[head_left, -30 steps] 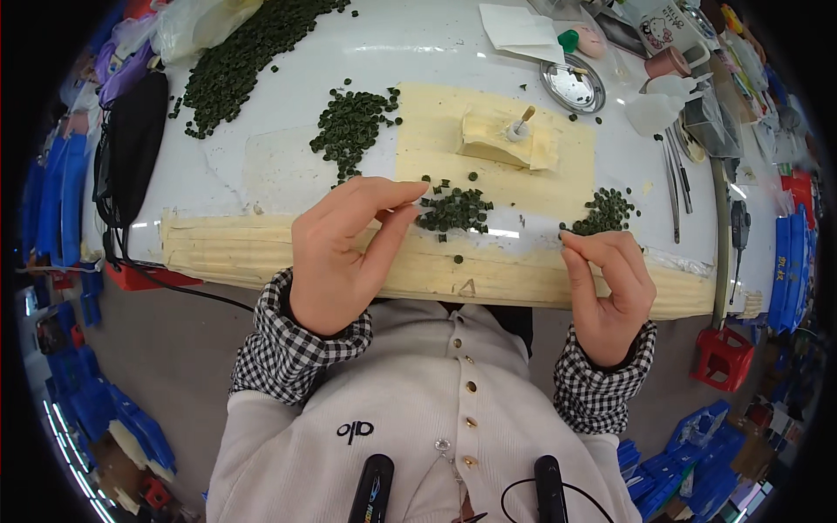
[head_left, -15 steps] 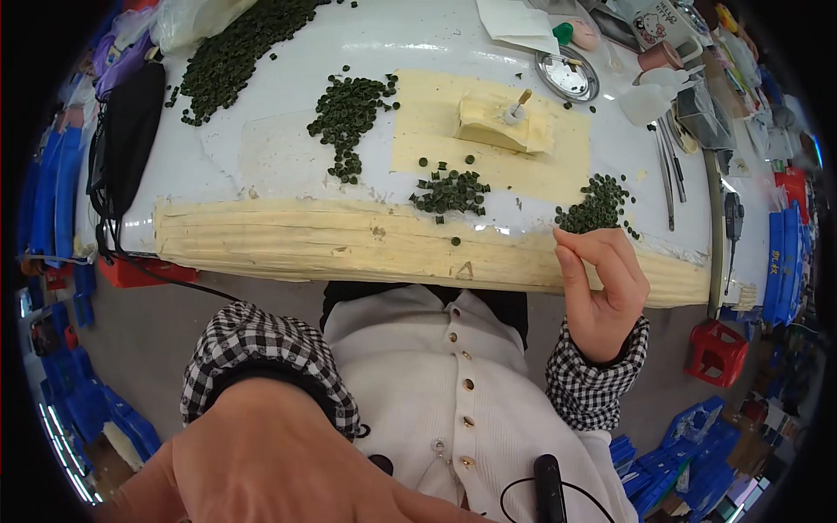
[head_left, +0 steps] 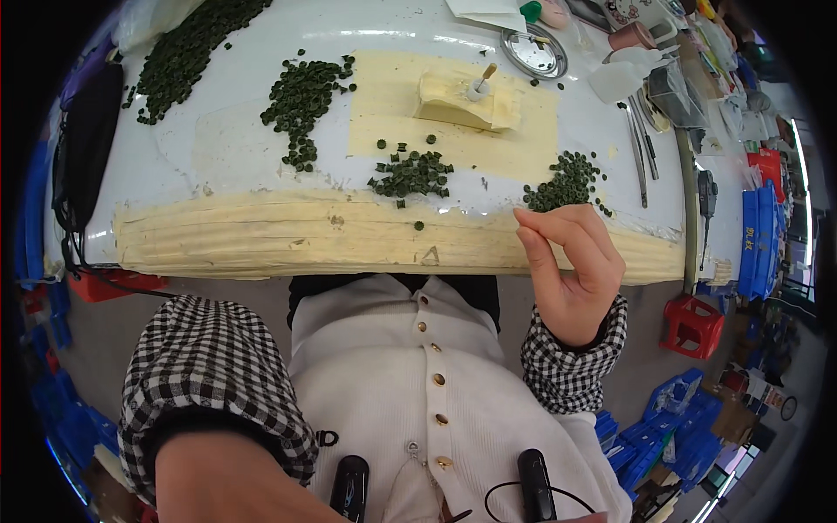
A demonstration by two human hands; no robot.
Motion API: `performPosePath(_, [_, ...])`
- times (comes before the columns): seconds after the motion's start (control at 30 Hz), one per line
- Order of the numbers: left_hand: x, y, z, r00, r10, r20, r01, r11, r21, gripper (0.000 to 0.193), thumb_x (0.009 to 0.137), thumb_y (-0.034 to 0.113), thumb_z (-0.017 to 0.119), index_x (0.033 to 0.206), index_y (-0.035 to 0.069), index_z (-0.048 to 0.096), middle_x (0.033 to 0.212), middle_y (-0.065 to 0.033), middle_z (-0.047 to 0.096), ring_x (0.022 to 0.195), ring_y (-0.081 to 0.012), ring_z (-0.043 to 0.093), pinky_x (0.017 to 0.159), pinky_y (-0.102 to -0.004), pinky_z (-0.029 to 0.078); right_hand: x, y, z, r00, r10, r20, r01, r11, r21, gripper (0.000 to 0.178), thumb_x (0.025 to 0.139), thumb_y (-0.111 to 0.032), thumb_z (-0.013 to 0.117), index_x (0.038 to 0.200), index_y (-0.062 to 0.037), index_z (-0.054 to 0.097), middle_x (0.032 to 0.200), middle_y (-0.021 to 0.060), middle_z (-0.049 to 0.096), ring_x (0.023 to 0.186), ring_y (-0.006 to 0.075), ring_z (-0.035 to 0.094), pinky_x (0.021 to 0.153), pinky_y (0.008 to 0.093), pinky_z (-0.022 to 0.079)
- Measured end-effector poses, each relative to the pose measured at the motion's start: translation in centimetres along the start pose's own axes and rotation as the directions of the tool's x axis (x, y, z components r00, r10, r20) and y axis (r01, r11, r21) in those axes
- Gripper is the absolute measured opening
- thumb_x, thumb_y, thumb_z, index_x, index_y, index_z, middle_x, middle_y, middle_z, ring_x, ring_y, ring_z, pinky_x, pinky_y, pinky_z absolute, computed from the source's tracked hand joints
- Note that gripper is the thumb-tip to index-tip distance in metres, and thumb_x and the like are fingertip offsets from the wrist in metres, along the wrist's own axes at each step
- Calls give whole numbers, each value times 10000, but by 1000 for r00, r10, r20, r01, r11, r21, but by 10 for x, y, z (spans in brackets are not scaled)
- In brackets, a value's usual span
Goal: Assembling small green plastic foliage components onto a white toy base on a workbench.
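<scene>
My right hand (head_left: 573, 270) is at the table's front edge, beside a pile of small dark green spool-shaped parts (head_left: 562, 185). Its thumb and forefinger tips come close together in a pinch. Anything between them is too small to make out. Of my left hand, only the wrist and back part (head_left: 235, 484) show at the bottom, close to the camera; its fingers are out of sight. A looser group of the same green parts (head_left: 410, 174) lies mid-table, with a single part (head_left: 419, 226) nearer the edge. Behind them, a cream block (head_left: 466, 106) holds a small white pot with a stick.
More green parts form a middle pile (head_left: 305, 105) and a large heap (head_left: 196, 57) at far left. A round metal dish (head_left: 534, 54), white bottle (head_left: 623, 78) and tweezers (head_left: 636, 152) are at right. Cream tape (head_left: 288, 231) covers the front edge. A red stool (head_left: 693, 327) stands below.
My left hand has dropped toward the bottom edge, so mostly wrist and sleeve show now. My right hand keeps its pinch beside the right pile. The whole view has shifted slightly.
</scene>
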State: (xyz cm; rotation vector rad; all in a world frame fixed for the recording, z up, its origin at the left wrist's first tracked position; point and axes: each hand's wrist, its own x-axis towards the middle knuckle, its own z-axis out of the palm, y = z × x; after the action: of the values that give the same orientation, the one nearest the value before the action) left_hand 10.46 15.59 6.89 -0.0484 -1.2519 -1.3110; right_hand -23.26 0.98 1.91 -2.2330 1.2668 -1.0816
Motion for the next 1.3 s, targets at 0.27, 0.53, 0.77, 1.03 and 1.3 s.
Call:
performPosePath(0.27, [12,19,-18,982,177,-60,-180,982,-52,89,815,-27,660,859,35,708,919,-102,695,882,-218,664,851,-340,542,6,-1,-2,1000,-6,2,6,1000,-21,145,747,39,715,887,4,700,765,93,620,691,213,587,610,288,460])
performPosePath(0.53, [86,-73,-51,946,-293,135,219,891,398,219,728,58,785,929,7,716,953,-112,692,883,-230,651,780,-334,529,9,-5,5,1000,-19,-8,19,1000,-7,152,752,53,705,899,13,696,766,95,617,704,212,584,615,287,457])
performPosePath(0.77, [56,-111,-76,908,-108,-406,390,-141,910,276,735,43,754,995,25,662,921,-110,610,764,-239,596,647,-299,484,8,-6,9,999,-42,-32,41,999,-12,144,763,63,692,901,25,692,770,110,608,692,221,578,622,287,454])
performPosePath(1.03, [61,-133,-89,933,-41,-357,340,-225,913,158,759,15,715,906,7,656,843,-102,622,749,-259,609,654,-329,506,5,3,11,999,-33,-35,32,999,-24,130,764,52,695,890,23,689,770,109,608,694,227,582,630,295,462])
performPosePath(1.3, [59,-128,-85,938,-8,-346,336,-218,916,136,760,9,713,882,1,655,848,-98,633,737,-262,617,655,-325,514,2,14,15,999,-46,-27,47,999,20,134,760,54,696,892,28,685,770,110,608,688,223,580,623,293,461])
